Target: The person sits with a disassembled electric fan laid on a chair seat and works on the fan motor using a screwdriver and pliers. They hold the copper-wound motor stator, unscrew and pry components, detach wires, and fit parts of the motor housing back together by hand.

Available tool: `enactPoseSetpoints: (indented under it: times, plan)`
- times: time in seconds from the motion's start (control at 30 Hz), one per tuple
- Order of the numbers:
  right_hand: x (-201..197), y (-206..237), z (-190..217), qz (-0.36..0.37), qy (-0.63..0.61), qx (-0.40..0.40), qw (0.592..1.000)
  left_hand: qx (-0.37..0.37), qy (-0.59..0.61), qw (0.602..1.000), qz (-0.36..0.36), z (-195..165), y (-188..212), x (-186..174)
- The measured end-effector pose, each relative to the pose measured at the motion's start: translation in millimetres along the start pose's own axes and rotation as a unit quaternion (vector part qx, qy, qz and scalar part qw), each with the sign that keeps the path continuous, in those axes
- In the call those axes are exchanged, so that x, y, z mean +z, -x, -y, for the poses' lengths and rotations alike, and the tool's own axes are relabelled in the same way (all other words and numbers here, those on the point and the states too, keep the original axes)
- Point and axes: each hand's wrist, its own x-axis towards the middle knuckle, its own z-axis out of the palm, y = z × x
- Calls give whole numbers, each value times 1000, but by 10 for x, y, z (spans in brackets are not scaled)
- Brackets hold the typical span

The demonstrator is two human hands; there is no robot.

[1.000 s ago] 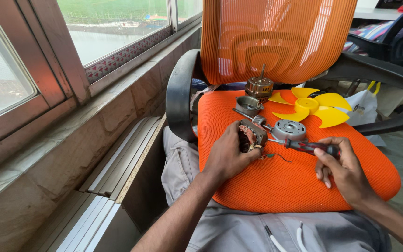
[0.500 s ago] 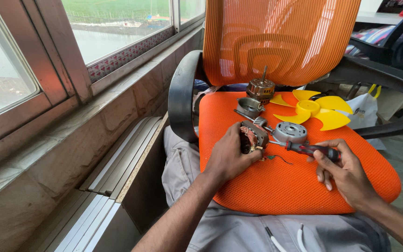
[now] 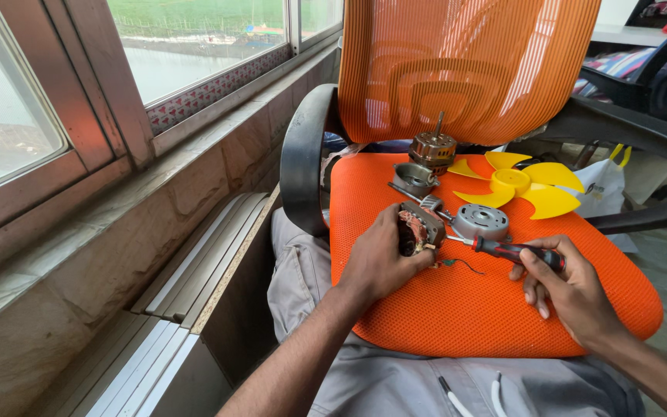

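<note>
My left hand point(image 3: 380, 259) grips a small motor stator with copper windings point(image 3: 418, 229), held just above the orange mesh chair seat point(image 3: 465, 309). In my right hand point(image 3: 569, 286) is a red-and-black handled screwdriver point(image 3: 507, 249), its tip pointing left at the stator. Thin wires point(image 3: 457, 263) trail from the stator onto the seat.
On the seat behind lie a yellow fan blade point(image 3: 523, 184), a grey round motor cover point(image 3: 480, 221), a metal cap point(image 3: 414, 178) and a copper motor with shaft point(image 3: 433, 147). Black armrests point(image 3: 303, 158) flank the seat. A stone window ledge point(image 3: 117, 232) runs at left.
The view has shifted slightly. Both hands stay on the stator and the screwdriver, with the tip still at the stator.
</note>
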Motion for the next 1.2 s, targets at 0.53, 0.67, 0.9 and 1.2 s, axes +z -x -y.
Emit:
enactPoseSetpoints:
  times: [0.53, 0.67, 0.9, 1.2]
  plan:
    - [1, 27, 48, 10, 22, -25, 999, 17, 8, 1000, -10, -5, -18, 1]
    - [15, 9, 27, 4, 7, -26, 1000, 14, 10, 1000, -6, -1, -18, -3]
    - [-36, 18, 14, 7, 25, -22, 999, 2, 2, 1000, 2, -7, -33, -7]
    - [12, 27, 34, -5, 10, -27, 1000, 14, 5, 1000, -7, -3, -34, -4]
